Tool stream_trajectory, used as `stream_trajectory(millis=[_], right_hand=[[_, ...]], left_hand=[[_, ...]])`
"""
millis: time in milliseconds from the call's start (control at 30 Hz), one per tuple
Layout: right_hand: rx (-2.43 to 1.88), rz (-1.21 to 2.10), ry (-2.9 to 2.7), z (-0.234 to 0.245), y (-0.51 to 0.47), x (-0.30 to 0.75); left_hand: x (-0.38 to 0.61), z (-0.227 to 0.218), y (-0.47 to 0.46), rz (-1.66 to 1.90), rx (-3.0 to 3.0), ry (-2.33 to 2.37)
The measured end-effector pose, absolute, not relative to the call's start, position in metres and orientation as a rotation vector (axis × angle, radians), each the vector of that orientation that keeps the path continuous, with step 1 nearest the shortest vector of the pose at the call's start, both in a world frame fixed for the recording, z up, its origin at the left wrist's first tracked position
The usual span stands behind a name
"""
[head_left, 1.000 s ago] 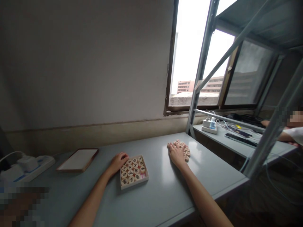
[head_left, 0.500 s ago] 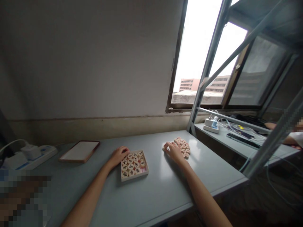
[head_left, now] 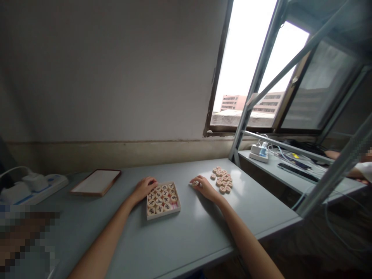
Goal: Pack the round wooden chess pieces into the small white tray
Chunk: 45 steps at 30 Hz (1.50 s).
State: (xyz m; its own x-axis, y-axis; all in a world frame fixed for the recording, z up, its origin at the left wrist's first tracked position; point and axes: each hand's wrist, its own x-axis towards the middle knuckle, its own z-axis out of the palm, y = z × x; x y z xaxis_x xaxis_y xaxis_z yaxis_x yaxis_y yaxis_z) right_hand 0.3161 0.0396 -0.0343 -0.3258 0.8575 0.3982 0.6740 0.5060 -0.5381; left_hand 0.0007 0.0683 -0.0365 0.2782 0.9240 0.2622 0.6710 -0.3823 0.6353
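A shallow square box (head_left: 178, 209) on the grey table (head_left: 186, 240) holds several round wooden game pieces with black characters. My left hand (head_left: 143, 188) rests curled on the box's far left corner. My right hand (head_left: 203, 186) sits between the box and a loose cluster of round wooden pieces (head_left: 222, 179), its fingertips pinched on one round piece (head_left: 195, 183) just above the tabletop.
The box's flat lid (head_left: 97, 182) lies at the left, beyond it a white power strip (head_left: 30, 189). A metal shelf frame (head_left: 334, 170) stands at the right. Another desk (head_left: 290, 176) holds a power strip, cables and a phone, where another person's arm (head_left: 356, 168) rests.
My right hand left the loose cluster with one piece and moved left toward the box. The left hand stayed on the box corner.
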Motion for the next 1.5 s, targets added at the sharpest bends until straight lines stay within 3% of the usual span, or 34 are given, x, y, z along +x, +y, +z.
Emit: stream_trajectory(millis=[233, 633, 1133, 1500], right_hand=[[-1.119, 0.64, -2.005, -0.027, 0.031, 0.307], [-0.918, 0.764, -2.0, -0.01, 0.005, 0.264], [-0.956, 0.743, -2.205, -0.002, -0.006, 0.252], [-0.995, 0.521, -2.367, -0.005, -0.005, 0.253]], left_hand=[[0.001, -0.036, 0.067, 0.857, 2.152, 1.437], [-0.001, -0.043, 0.074, 0.879, 2.174, 1.424], [0.003, -0.033, 0.065, 0.83, 2.165, 1.483], [0.004, -0.031, 0.064, 0.82, 2.185, 1.513]])
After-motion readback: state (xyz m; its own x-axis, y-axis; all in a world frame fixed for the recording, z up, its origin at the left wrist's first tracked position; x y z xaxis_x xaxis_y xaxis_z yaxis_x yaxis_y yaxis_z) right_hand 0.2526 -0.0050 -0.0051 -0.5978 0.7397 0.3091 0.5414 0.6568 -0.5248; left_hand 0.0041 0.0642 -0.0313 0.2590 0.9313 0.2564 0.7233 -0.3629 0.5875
